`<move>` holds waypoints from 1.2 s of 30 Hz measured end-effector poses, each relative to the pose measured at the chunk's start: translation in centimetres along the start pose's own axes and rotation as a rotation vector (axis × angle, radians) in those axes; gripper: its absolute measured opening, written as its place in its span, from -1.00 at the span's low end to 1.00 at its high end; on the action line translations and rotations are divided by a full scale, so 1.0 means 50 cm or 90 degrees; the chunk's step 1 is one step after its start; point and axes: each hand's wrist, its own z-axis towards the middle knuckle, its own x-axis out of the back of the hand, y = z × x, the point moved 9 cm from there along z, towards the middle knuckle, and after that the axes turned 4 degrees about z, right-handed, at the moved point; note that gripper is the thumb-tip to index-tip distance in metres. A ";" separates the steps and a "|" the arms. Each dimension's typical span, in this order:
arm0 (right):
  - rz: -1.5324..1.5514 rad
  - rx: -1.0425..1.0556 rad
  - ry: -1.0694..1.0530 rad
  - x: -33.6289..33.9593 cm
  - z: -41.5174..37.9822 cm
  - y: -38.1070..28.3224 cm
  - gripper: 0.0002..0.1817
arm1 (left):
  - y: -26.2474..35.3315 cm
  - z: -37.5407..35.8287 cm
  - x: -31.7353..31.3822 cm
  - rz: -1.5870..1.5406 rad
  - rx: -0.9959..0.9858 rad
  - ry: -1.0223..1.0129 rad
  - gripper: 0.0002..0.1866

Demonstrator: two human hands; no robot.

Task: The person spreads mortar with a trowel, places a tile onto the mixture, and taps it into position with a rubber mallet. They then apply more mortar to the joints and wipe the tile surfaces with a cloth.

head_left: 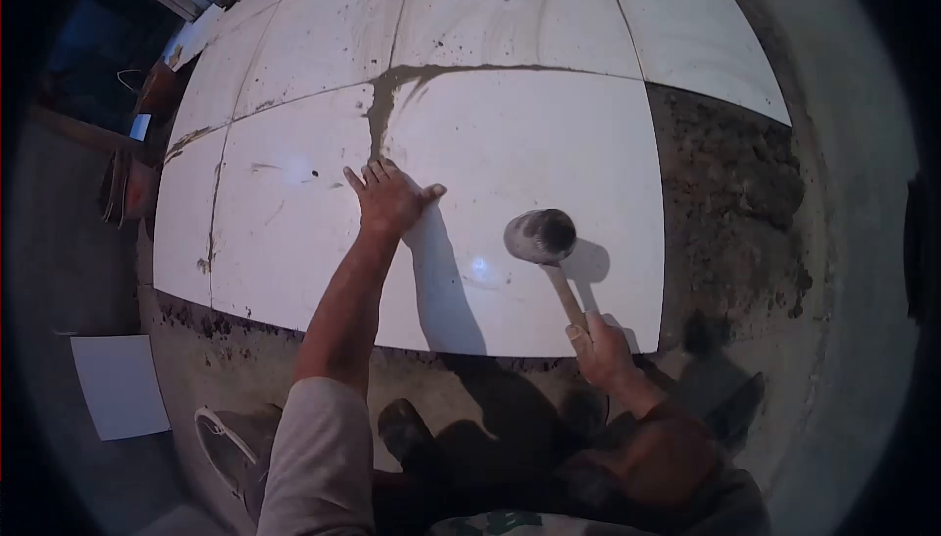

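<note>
Head view. Landmark: large square white tile (559,144), laid; brown paste (382,110) along its left seam. Beyond it: white rectangular tiles (500,12), laid. Right of it: rough dark mortar bed (735,173), uncovered, judged outstanding. Over it: dark round-headed mallet (542,236), pale handle gripped by right hand (605,358). At its left seam: left hand (389,203), unclenched, holding nothing.

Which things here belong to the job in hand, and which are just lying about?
Job: mallet, in right hand; large white tile, left hand at its edge; rough dark bed alongside.
Apparently lying about: loose white piece; bucket, lower left.
</note>
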 end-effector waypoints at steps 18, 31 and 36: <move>-0.061 -0.104 -0.058 0.000 -0.277 0.135 -0.67 | -0.125 -0.141 -0.079 0.010 -0.204 0.077 -0.47; -0.133 -0.011 -0.066 -0.019 -0.302 0.060 -0.66 | -0.116 -0.246 -0.078 -0.012 -0.293 -0.025 -0.36; -0.019 -0.103 -0.242 -0.020 -0.218 0.074 -0.70 | -0.129 -0.344 -0.086 0.040 -0.352 -0.046 -0.01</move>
